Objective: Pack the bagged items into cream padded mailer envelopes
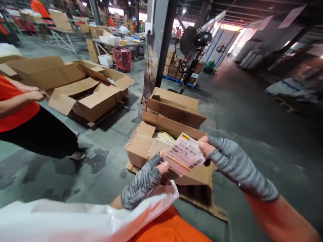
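— Warehouse floor (252, 111) is stretching out grey; how many boxes are sitting open below you?

— Two stacked boxes (166, 134), contents hard to make out. One pink label (185, 154) is hanging above them — left hand (145, 181) and right hand (232, 164) are both pinching its edges. White bag (75, 215) is lying across my lap, cut off.

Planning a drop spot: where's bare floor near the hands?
Free: grey concrete floor right of the open cardboard box. Crowded: left, with the flattened brown cartons and a co-worker. Left hand and right hand hold the pink label.
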A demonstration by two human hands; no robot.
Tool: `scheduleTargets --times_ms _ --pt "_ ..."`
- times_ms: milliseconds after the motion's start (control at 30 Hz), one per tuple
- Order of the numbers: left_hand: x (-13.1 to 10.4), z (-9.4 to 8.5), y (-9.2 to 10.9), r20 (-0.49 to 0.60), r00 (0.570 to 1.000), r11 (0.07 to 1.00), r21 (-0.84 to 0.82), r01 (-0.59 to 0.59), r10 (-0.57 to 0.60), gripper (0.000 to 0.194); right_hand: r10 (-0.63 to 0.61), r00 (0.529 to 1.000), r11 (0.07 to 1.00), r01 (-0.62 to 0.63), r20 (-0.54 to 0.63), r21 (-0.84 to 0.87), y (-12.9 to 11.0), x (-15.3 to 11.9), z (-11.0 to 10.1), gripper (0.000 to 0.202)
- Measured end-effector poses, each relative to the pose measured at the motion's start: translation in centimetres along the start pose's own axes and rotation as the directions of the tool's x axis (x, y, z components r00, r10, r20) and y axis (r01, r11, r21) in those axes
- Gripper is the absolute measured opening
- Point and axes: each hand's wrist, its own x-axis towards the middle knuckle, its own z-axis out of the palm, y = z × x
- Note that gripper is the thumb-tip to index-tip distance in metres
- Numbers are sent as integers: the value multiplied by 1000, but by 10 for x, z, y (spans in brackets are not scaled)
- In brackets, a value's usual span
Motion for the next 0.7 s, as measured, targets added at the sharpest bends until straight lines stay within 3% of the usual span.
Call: scheduleTargets --times_ms 67,167,367,700 --pt "-2 -4 5 81 997 989 151 3 -16 57 175 974 965 -199 145 171 6 16 -11 44" --pt "-2 -5 8 133 989 973 227 41 -72 65 222 936 915 -298 275 274 19 33 -12 50" --pt "-5 -1 13 87 994 943 331 40 -72 60 186 926 883 -304 328 357 34 39 3 53" --pt "-1 0 4 43 994 933 350 77 -98 51 151 945 890 -257 290 377 42 31 5 51"
